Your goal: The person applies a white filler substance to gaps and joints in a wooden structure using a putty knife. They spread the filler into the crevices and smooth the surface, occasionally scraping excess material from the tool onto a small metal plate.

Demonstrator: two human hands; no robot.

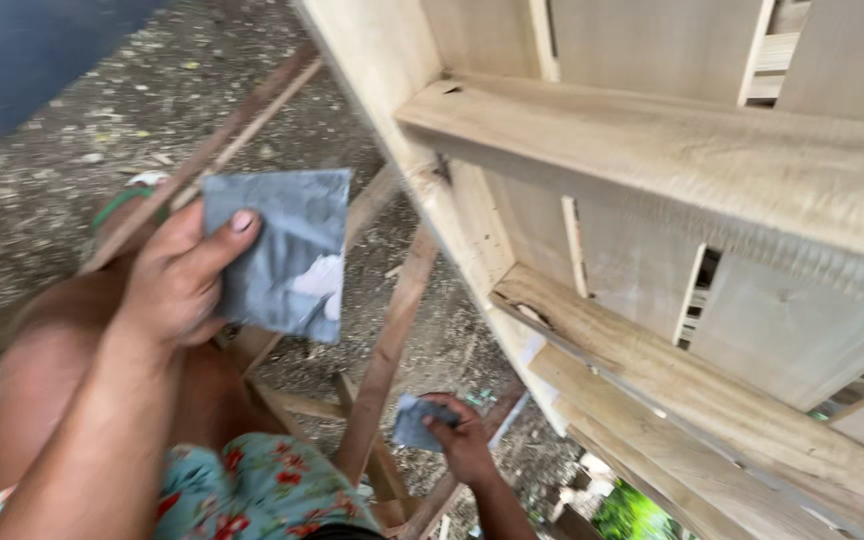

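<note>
- Left hand point(177, 285) up at chest height, fingers closed on a worn grey square sheet of sandpaper point(282, 250); thumb pressed across its upper left corner, fingers behind, so the sheet hangs flat facing the camera.
- Sheet has a pale rubbed-through patch point(320, 280) near its right edge; looks like heavy wear there.
- Right hand point(462, 440) low and further out, curled tight around a smaller folded grey scrap of sandpaper point(414, 422); folded probably to fit the palm.
- Hands well apart, each gripping its own piece, neither touching the wood.
- Pale unfinished wooden panelled frame point(652, 150) fills the right side, tilted, with thick rails and thin inset panels; gaps show between some panels.
- Frame sits above a stand of reddish-brown wooden slats point(392, 340), which crosses under it as support; exact contact points not visible.
- Right hand is near the frame's lower edge, just beside the slats; left hand is clear of both.
- Bare knee and floral teal shorts point(252, 490) at bottom left; person seems seated or crouched beside the piece.
- Ground point(62, 160) is gravelly dirt with litter.
</note>
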